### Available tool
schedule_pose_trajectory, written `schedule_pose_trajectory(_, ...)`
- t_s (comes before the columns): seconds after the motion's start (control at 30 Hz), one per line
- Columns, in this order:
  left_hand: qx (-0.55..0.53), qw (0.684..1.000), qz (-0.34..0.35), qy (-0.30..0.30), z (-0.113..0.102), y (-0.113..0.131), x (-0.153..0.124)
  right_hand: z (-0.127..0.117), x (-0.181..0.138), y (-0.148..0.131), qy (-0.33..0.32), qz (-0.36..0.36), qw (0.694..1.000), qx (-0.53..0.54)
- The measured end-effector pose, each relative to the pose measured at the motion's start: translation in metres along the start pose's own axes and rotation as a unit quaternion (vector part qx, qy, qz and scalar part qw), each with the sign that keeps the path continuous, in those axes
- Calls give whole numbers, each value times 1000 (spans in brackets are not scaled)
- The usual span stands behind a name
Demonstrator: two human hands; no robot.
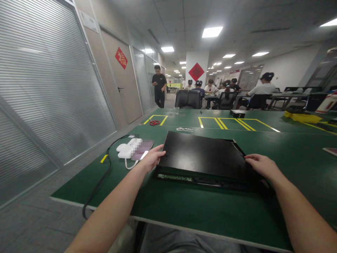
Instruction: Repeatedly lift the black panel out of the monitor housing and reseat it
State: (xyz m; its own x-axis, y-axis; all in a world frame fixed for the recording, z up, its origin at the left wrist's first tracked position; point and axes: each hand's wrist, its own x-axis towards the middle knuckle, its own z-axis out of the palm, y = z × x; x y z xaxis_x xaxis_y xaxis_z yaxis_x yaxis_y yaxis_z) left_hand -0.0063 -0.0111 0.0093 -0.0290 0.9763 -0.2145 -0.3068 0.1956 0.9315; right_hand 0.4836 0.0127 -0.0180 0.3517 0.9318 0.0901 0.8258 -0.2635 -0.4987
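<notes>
A flat black panel (202,154), like a screen, lies slightly tilted over a black frame (223,184) on the green table. Along the near side of the frame a narrow green circuit board (175,177) shows. My left hand (154,157) pinches the panel's left edge, thumb on top and the other fingers partly hidden behind it. At the right edge my right hand (259,165) is closed, its fingertips at the panel's side beside the frame's rim. What lies under the panel is hidden.
Left of the panel are a phone (143,149), a white charger (129,149) and a black cable (106,172). Beyond lie red scissors (154,122), a caliper (184,129), a clear cup (176,110), a small black box (237,113) and a yellow tray (302,117). A person (159,86) stands behind.
</notes>
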Motion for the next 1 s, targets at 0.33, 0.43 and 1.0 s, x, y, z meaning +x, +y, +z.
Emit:
schedule_pose_trajectory(0.33, -23, 999, -26, -17, 0, 5, 0, 2, 1, 3, 6, -6, 1000, 5)
schedule_pose_trajectory(0.43, -21, 999, -29, -32, 0, 6, -1, 4, 4, 7, 12, -15, 1000, 9)
schedule_pose_trajectory(1.0, -2, 999, -30, -31, 5, 7, -6, 2, 8, 10, -5, -22, 1000, 1)
